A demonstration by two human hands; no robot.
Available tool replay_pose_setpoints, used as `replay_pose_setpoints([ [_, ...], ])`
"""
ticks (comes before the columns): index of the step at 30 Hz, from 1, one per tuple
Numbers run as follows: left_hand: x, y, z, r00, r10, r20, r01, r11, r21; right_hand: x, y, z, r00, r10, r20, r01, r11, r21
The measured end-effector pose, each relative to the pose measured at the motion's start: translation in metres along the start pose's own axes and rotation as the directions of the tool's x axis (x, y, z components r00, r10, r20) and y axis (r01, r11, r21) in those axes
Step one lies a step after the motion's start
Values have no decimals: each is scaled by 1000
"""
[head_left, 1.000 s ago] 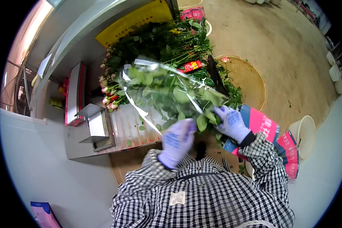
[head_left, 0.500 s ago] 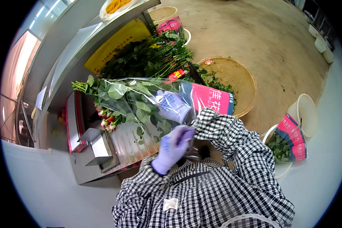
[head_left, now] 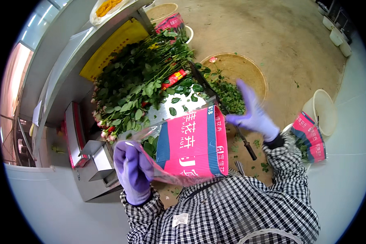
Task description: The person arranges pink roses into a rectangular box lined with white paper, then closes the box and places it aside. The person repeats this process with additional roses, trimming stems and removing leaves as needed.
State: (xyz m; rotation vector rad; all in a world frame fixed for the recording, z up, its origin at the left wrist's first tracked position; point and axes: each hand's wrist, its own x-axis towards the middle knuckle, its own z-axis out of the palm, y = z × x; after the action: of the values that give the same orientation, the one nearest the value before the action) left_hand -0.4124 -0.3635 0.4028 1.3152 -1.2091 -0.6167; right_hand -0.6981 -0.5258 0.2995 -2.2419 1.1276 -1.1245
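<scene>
In my left hand [head_left: 132,168], gloved in purple and white, is a wrapped flower bunch [head_left: 187,144]. Its fingers are closed on the clear plastic beside the leaves. A pink and blue corrugated sleeve forms the other end of the bunch, which points right across my front; its flower heads do not show. My right hand [head_left: 254,116], in a matching glove, is open to the right of the sleeve, thumb and fingers spread, holding nothing. Beyond the bunch, a heap of leafy rose stems [head_left: 138,75] lies on the metal workbench [head_left: 179,103].
A red-labelled roll [head_left: 174,79] rests among the stems. A black bar with a handle [head_left: 248,148] juts from the bench toward me. Past it stands a wide tan tub [head_left: 248,67] with leafy cuttings. To the right are a cream bucket [head_left: 325,114] and another sleeved bunch [head_left: 309,134].
The wrapped bunch has swung round toward me, its sleeve now in front of my chest. My left hand moved left with it; my right hand came out of the wrap and opened to the right.
</scene>
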Motion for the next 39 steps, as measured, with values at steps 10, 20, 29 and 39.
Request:
replay_pose_setpoints([
  [10,-62,57,176,504,27,863,485,818,-309,-263,25,-29,497,696,518,-598,-158,786],
  [20,-210,80,311,130,633,763,159,746,-647,-534,-124,-187,196,764,-614,-560,602,570],
  [29,-144,51,418,263,-136,955,624,779,-61,-486,135,-288,397,900,-181,-587,401,703],
  [39,-208,-162,147,668,-687,284,738,661,-138,-344,301,-242,84,995,58,-645,10,764],
])
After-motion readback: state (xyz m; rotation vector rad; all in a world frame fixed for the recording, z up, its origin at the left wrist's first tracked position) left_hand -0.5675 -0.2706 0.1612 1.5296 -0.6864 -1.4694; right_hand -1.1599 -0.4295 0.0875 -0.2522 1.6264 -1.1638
